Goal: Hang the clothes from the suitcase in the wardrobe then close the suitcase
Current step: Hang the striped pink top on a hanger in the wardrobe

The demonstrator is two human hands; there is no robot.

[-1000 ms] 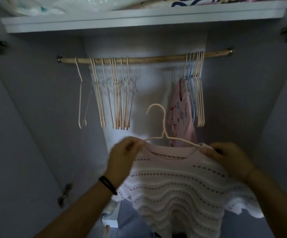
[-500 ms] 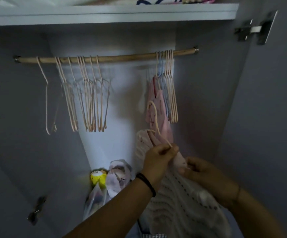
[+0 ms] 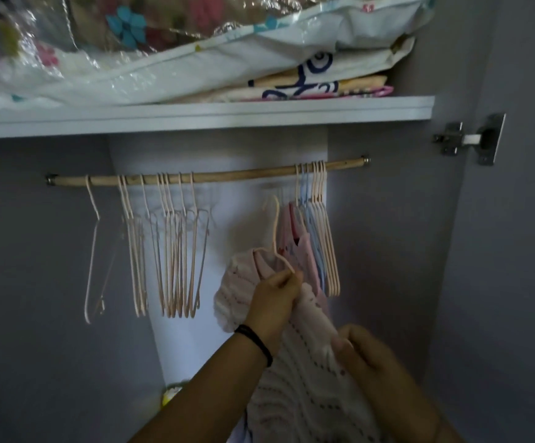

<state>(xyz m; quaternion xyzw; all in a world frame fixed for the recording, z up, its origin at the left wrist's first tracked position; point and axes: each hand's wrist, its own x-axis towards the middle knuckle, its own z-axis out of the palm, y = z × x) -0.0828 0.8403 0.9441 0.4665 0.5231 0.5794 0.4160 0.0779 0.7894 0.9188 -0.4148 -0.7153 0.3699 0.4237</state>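
Under the wardrobe shelf (image 3: 259,116), in the head view, the left hand (image 3: 275,302) pinches the pink hanger (image 3: 275,228) at its shoulder, along with the neckline of the pale knit top (image 3: 307,404) draped on it. The right hand (image 3: 365,356) grips a fold of the top lower down. The hanger's hook points up, short of the wooden rail (image 3: 234,174), just beside a pink garment (image 3: 306,251) already hung near the rail's right end. Empty hangers (image 3: 176,263) crowd the left part. I judge this top fitted on its hanger but not yet hooked. The suitcase is out of view, so what is left in it cannot be told.
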